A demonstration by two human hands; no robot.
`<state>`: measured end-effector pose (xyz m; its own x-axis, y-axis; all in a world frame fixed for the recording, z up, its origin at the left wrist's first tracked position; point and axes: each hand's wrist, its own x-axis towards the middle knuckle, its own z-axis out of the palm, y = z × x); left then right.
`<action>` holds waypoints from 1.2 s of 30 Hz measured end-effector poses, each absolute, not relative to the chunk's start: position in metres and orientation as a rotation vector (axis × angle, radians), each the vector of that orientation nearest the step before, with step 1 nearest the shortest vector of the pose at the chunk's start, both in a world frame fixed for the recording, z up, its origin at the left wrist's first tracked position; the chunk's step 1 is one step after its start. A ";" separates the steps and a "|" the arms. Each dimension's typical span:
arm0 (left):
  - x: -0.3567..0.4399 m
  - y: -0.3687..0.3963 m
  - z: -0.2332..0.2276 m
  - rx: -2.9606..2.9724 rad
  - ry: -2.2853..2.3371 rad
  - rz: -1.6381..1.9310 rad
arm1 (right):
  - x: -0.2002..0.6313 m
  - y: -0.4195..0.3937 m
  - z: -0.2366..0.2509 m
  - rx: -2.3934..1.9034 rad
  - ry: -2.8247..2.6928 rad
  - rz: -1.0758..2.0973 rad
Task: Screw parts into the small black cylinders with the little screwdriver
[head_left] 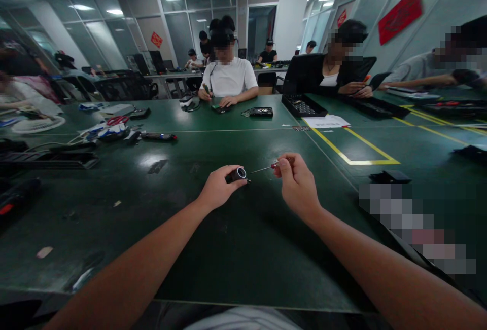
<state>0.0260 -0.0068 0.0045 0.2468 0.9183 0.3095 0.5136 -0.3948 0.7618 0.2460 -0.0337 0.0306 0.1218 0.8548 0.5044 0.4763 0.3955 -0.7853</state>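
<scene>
Over the green table (243, 249), my left hand (219, 188) is closed around a small black cylinder (239, 173) with a pale ring at its end. The cylinder's exact kind cannot be made out, and my fingers hide most of its body. A small metal tip sticks out just below it. My right hand (299, 185) grips a screwdriver (268, 167) with a red collar and a thin shaft. Its shaft points left at the cylinder, with a short gap between the tip and the ringed end.
Tangled cables and tools (114, 130) lie at the left, beside a dark pen-shaped tool (159, 137). A black tray (303, 106) and a white paper (327, 121) are farther back. On the right sits a black box (390, 177). A person in white (228, 79) works opposite.
</scene>
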 end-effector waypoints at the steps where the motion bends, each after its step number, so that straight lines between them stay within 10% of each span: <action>1: 0.026 -0.006 0.003 1.978 1.292 1.045 | 0.246 -0.034 0.031 -1.237 -1.518 0.420; 36: 0.052 0.021 0.020 2.290 1.402 0.244 | 0.246 -0.027 0.026 -1.250 -1.554 0.560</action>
<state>0.0523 0.0205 0.0200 0.4700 0.8792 -0.0780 0.8011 -0.3879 0.4558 0.2460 -0.0273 0.0262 0.0586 0.9072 0.4166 0.4328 0.3530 -0.8295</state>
